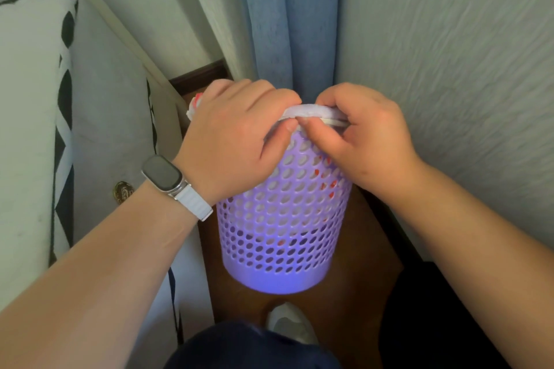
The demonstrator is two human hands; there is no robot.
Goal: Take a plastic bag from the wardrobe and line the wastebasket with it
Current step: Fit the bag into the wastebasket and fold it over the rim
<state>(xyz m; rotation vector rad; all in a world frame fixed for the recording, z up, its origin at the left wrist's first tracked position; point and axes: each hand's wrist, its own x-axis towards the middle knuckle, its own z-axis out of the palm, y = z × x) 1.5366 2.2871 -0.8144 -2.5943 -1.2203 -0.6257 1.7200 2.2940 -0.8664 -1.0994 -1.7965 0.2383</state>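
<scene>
Two hands at one rim, listed left to right.

Item: white mattress edge with black-and-white patterned trim (64, 117), close on my left; my forearm has little room to swing that way.

Item: my left hand (236, 129), smartwatch with white band (177, 181) on the wrist. Fingers curled over the top, thumb underneath, pinching the folded bag edge against the rim.

Item: thin white plastic bag with red print (302, 112). It sits inside the basket, red showing through the holes, its mouth rolled over the near rim; a loose bunch (195, 106) sticks out at the far left.

Item: lilac perforated plastic wastebasket (284, 219), upright on the brown floor (359, 293), just in front of the blue curtain (284, 24).

Item: my right hand (368, 141), fingers bent, nipping the same fold just beside the left thumb.

Item: pale textured wall (449, 54), tight on the right.

Risks, as I judge them: pulling too hard could tear the thin film at the rim; both hands pressing on one side could tip the light basket; the far rim is hidden, so the bag may slip in there.
</scene>
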